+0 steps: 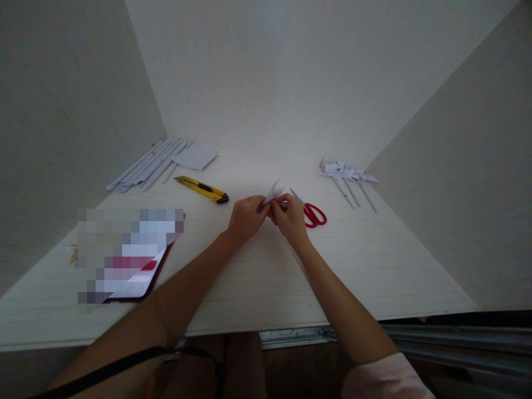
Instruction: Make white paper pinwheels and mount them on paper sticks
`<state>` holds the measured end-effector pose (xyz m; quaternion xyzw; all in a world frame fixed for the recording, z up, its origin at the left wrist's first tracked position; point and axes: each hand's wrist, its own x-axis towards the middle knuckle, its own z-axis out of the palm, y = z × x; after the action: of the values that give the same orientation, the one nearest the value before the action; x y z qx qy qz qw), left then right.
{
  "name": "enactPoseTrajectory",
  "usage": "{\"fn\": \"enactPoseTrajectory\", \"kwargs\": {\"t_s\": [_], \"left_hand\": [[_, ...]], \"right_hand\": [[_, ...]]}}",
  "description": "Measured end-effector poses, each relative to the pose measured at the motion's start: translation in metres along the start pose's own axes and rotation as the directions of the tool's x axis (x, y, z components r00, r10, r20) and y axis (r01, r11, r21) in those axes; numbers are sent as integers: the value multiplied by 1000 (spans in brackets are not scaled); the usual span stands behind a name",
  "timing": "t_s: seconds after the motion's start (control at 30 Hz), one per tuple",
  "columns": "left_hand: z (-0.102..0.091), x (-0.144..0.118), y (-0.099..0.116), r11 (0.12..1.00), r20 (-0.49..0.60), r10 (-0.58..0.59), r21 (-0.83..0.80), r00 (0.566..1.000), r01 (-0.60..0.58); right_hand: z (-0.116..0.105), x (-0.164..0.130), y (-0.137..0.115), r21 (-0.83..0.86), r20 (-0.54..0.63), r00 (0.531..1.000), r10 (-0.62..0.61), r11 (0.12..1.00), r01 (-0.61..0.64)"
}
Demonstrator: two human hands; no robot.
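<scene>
The pale wood-grain table (257, 277) fills the alcove, with plain light walls closing it in at nine, twelve and three o'clock; at about eight o'clock on its surface lies a flat dark-edged tablet-like slab (137, 266), its face blurred beyond reading; at ten o'clock a fan of long rolled white paper sticks (145, 166) rests beside a small stack of white paper squares (195, 158); at two o'clock sits a little cluster of finished white paper pinwheels on thin sticks (349, 180); just past ten o'clock from the hands lies a yellow utility knife with a black tip (202, 189), and at three o'clock, just beside the right hand, a pair of red-handled scissors (310, 209); at the centre, the left hand (245, 219) and the right hand (290, 217) meet with fingers pinched together on a small folded piece of white paper (274, 192), which pokes up from the fingertips, lifted just above the tabletop.
</scene>
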<state>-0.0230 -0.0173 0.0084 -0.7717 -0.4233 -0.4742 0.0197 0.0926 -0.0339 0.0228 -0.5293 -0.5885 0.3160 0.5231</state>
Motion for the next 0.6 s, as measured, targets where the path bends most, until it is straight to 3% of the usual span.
{"fn": "enactPoseTrajectory", "kwargs": {"t_s": [0.3, 0.5, 0.6], "left_hand": [[0, -3, 0, 998, 74, 49, -33, 996, -46], [-1, 3, 1, 984, 65, -127, -121, 990, 135], [-4, 6, 0, 948, 77, -245, -188, 966, 256]], "right_hand": [[-4, 0, 2, -156, -3, 993, -122, 980, 120], [-9, 1, 1, -103, 61, 983, -172, 979, 177], [-15, 0, -3, -208, 31, 973, -228, 951, 229]]}}
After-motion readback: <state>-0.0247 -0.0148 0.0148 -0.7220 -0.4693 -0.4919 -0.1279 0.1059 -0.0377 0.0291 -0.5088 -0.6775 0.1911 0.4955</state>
